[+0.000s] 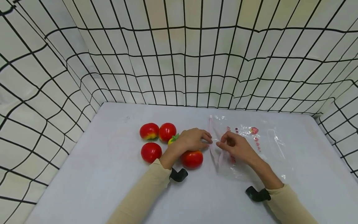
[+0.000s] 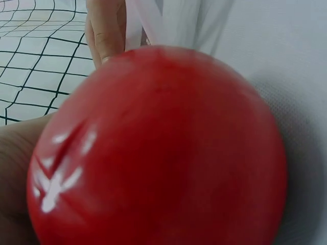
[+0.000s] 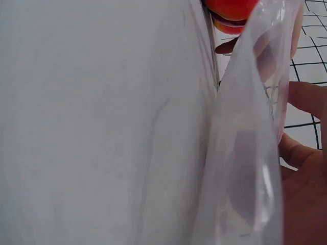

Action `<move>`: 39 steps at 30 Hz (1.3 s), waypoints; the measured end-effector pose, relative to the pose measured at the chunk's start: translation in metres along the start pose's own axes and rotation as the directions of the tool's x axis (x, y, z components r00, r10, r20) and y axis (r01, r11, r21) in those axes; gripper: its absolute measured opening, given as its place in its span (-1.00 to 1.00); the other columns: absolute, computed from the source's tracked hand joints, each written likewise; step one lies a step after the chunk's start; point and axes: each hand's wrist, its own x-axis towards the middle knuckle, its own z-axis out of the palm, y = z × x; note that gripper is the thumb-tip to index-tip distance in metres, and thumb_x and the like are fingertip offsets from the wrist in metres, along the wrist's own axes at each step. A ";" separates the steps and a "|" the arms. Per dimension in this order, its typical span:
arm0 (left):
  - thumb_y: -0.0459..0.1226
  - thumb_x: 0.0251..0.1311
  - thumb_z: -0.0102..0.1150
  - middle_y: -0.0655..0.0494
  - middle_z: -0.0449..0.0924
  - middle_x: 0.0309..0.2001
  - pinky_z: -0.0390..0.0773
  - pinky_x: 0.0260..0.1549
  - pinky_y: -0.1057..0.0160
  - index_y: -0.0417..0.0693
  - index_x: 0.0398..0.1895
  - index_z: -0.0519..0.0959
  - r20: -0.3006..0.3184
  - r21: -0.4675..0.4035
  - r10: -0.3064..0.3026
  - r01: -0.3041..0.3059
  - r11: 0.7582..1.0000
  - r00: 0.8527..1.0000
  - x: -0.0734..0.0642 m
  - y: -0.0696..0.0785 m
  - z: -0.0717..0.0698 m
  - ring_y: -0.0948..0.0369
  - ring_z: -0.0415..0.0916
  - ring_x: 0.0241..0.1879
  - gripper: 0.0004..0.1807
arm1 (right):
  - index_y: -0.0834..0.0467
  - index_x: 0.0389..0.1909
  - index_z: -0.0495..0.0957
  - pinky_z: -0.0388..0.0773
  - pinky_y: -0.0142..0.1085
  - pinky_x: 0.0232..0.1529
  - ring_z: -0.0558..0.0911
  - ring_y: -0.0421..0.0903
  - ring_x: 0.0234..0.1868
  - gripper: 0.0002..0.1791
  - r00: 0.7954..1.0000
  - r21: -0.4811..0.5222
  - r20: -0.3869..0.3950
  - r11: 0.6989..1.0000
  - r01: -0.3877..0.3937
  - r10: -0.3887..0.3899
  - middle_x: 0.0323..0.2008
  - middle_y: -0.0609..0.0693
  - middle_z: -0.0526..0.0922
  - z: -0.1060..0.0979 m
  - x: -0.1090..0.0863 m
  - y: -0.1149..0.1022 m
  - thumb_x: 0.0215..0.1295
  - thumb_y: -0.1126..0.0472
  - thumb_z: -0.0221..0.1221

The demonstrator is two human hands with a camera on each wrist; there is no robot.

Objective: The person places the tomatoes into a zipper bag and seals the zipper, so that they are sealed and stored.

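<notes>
- I have the clear plastic bag (image 1: 268, 155) flat on the white table (image 1: 98, 155), right of centre, its mouth turned toward the tomatoes and edged by a pink strip (image 1: 210, 124).
- Right hand (image 1: 237, 147): at the bag's mouth, thumb and fingertips curled in. I read the grip as a pinch on the lip; in my right wrist view the film rises from the table to these fingers.
- Left hand (image 1: 194, 140): just beside the pink strip, fingers bent toward the right hand. I cannot tell whether they pinch the film or only rest against it.
- Near tomato (image 1: 192, 159): on the table below the left hand, partly covered by it in the head view. It fills most of my left wrist view, with the palm alongside.
- I count four other tomatoes, left of the bag: back-left tomato (image 1: 149, 131), back-right tomato (image 1: 167, 132), front-left tomato (image 1: 151, 152), and a yellow-patched tomato (image 1: 171, 141) with a green leaf, mostly hidden by the left forearm.
- Red printing (image 1: 254, 130) shows on the bag.
- Both arms wear beige sleeves (image 1: 142, 196); I note a black fitting (image 1: 179, 175) at the left wrist.
- Black netting (image 1: 184, 27) stands behind the table.
</notes>
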 end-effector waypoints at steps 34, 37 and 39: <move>-0.07 0.37 0.27 0.37 0.51 0.41 0.52 0.25 -0.06 0.40 0.28 0.65 -0.024 0.025 -0.024 0.025 0.999 0.999 -0.004 -0.001 0.003 0.20 0.36 0.43 -0.58 | 0.18 0.41 0.41 0.38 -0.52 -0.20 0.39 -0.16 -0.21 -0.16 0.977 -0.012 -0.185 0.994 0.106 -0.106 -0.19 0.03 0.30 -0.045 -0.026 -0.012 0.06 0.35 0.52; -0.06 0.35 0.28 0.36 0.49 0.43 0.52 0.25 -0.06 0.39 0.30 0.63 -0.020 0.028 -0.022 0.022 0.999 1.000 -0.005 0.000 0.003 0.20 0.35 0.43 -0.56 | 0.17 0.43 0.40 0.40 -0.48 -0.24 0.41 -0.13 -0.23 -0.14 0.980 -0.013 -0.176 0.995 0.096 -0.097 -0.22 0.04 0.31 -0.046 -0.025 -0.014 0.08 0.30 0.53; -0.05 0.35 0.29 0.36 0.48 0.44 0.53 0.25 -0.05 0.39 0.31 0.62 -0.016 0.032 -0.019 0.019 0.999 1.000 -0.005 0.000 0.004 0.21 0.34 0.43 -0.54 | 0.17 0.45 0.38 0.42 -0.49 -0.24 0.44 -0.09 -0.22 -0.13 0.982 -0.019 -0.170 0.997 0.080 -0.082 -0.21 0.05 0.33 -0.047 -0.024 -0.015 0.10 0.27 0.53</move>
